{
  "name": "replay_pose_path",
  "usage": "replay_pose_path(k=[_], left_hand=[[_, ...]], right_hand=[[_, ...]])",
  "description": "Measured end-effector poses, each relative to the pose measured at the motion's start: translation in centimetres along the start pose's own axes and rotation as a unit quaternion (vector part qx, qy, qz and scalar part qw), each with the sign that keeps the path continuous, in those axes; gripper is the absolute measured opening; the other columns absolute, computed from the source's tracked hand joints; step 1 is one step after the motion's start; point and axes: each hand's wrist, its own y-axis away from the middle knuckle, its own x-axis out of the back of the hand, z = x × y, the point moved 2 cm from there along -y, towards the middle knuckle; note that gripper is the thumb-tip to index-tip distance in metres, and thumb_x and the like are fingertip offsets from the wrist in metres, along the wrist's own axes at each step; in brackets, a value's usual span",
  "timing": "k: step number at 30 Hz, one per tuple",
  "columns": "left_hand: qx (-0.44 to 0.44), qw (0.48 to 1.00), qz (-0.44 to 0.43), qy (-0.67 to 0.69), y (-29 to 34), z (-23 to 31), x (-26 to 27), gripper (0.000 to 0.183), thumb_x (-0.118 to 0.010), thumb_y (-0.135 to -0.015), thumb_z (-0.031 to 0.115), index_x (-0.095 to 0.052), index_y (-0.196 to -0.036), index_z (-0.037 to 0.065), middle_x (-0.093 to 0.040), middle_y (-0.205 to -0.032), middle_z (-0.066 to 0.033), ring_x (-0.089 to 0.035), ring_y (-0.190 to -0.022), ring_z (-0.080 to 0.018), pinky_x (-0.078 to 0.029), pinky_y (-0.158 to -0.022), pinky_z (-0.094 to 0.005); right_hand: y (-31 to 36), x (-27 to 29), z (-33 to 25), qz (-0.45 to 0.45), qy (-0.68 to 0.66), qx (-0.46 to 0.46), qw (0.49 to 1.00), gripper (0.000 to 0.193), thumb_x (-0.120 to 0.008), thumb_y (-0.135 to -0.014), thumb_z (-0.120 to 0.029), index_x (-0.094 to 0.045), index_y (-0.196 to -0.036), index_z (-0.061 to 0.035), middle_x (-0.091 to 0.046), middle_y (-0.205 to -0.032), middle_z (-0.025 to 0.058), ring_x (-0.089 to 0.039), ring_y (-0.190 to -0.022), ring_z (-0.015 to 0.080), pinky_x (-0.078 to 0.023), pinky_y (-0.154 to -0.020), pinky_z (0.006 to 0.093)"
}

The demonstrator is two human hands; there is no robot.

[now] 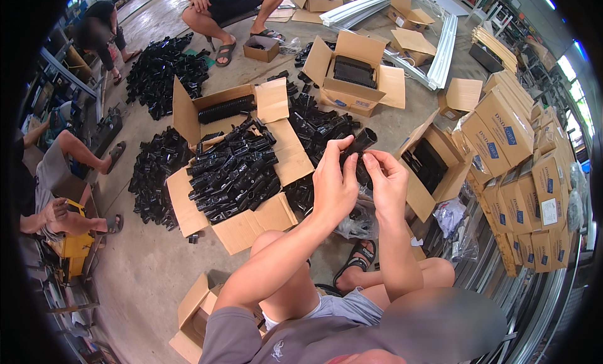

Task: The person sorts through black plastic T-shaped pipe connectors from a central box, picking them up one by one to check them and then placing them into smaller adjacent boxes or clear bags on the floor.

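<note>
My left hand (334,182) is closed around a black tubular fitting (363,141), whose open round end points up and away from me. Close beside it, my right hand (387,179) pinches with thumb and fingers at the lower part of the same fitting; the exact contact is partly hidden by the fingers. To the left of my hands is an open cardboard box (254,227) with a pile of black fittings (232,169) heaped on it. Just behind my left hand lies another pile of loose black fittings (308,122) on the floor.
An open box (348,100) with stacked black parts stands ahead, another (440,188) at my right. Stacked cartons (496,138) rise at the far right. More black heaps (163,75) lie left. Other people sit or bend nearby, one (232,6) ahead. White frames (443,56) lie behind.
</note>
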Motion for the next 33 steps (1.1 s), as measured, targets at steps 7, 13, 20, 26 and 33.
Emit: replay_pose_path(k=[7, 13, 20, 26, 33], left_hand=[[-0.017, 1.0, 0.003, -0.017, 0.0, 0.05, 0.03, 0.024, -0.057, -0.094, 0.003, -0.054, -0.117, -0.001, -0.065, -0.105, -0.0223, -0.065, -0.099, -0.0384, -0.051, -0.083, -0.0409], [0.014, 1.0, -0.012, 0.009, 0.11, -0.02, -0.14, 0.024, -0.057, -0.094, 0.003, -0.054, -0.117, -0.001, -0.065, -0.105, -0.022, -0.066, -0.098, -0.0382, -0.051, -0.082, -0.0411], [0.006, 1.0, -0.016, 0.002, 0.09, -0.19, -0.29, 0.024, -0.056, -0.094, 0.003, -0.054, -0.117, 0.0, -0.065, -0.106, -0.0219, -0.066, -0.098, -0.0384, -0.051, -0.082, -0.041], [-0.005, 1.0, -0.012, -0.012, 0.1, -0.16, -0.27, 0.024, -0.057, -0.094, 0.004, -0.054, -0.118, 0.0, -0.065, -0.106, -0.0218, -0.065, -0.098, -0.0385, -0.051, -0.082, -0.0407], [0.017, 1.0, -0.025, 0.002, 0.14, -0.3, -0.41, 0.024, -0.057, -0.095, 0.004, -0.054, -0.118, -0.001, -0.065, -0.107, -0.0218, -0.065, -0.1, -0.0388, -0.051, -0.083, -0.041]], right_hand=[[0.1, -0.09, -0.28, 0.001, 0.048, 0.026, 0.999, 0.019, -0.071, -0.091, -0.016, -0.071, -0.101, 0.0007, -0.071, -0.088, 0.0023, -0.056, -0.072, 0.005, -0.044, -0.064, 0.0221], [0.1, 0.17, -0.41, 0.008, 0.038, 0.025, 0.999, 0.018, -0.072, -0.09, -0.013, -0.071, -0.101, 0.002, -0.072, -0.089, 0.0047, -0.06, -0.076, 0.0065, -0.048, -0.069, 0.0226], [0.12, 0.28, -0.31, 0.011, 0.015, 0.01, 1.0, 0.019, -0.071, -0.091, -0.015, -0.071, -0.099, 0.0027, -0.071, -0.086, 0.0024, -0.057, -0.074, 0.0051, -0.046, -0.066, 0.0209], [0.11, 0.24, 0.08, 0.002, 0.01, 0.01, 1.0, 0.021, -0.07, -0.093, -0.017, -0.071, -0.098, 0.0026, -0.065, -0.079, -0.0031, -0.049, -0.066, 0.0014, -0.038, -0.057, 0.0189], [0.47, 0.26, -0.25, 0.007, 0.03, -0.002, 1.0, 0.021, -0.068, -0.094, -0.017, -0.07, -0.1, 0.0034, -0.066, -0.081, -0.0012, -0.053, -0.069, 0.0029, -0.042, -0.062, 0.0198]])
